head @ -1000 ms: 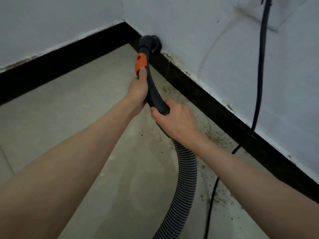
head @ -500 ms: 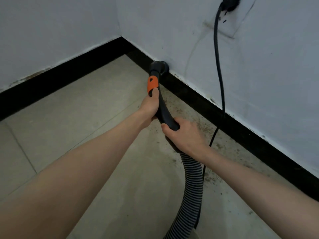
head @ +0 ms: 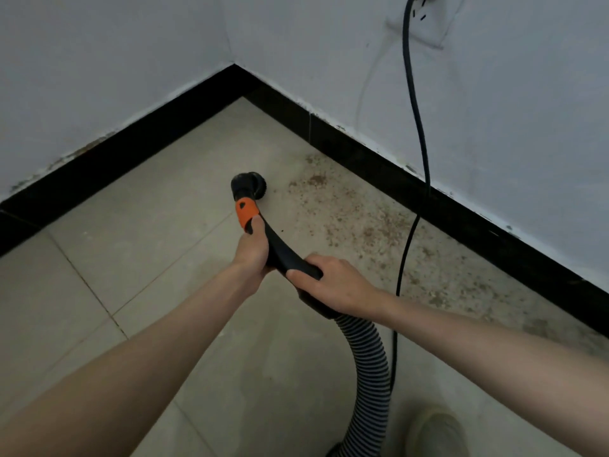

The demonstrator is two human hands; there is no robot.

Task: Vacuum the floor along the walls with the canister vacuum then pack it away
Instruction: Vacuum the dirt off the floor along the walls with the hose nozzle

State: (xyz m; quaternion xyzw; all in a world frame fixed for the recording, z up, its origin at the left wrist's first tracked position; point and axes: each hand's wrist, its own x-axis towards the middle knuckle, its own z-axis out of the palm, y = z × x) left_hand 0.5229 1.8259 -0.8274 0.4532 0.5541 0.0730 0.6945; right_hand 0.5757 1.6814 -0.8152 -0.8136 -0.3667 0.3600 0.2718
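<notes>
Both hands hold the black curved vacuum handle. My left hand grips it just below the orange collar, thumb touching the orange. My right hand grips the lower end, where the ribbed grey hose begins. The round black brush nozzle rests on the tiled floor, away from the black skirting, at the left edge of a patch of brown dirt. The canister itself is out of view.
A black power cord hangs from a wall socket down the right wall and runs across the floor beside the hose. The room corner lies ahead. A light shoe shows at the bottom right.
The nozzle has come off the right wall's skirting and moved out onto the open floor. The view has pulled back, showing the corner and the dirt patch.
</notes>
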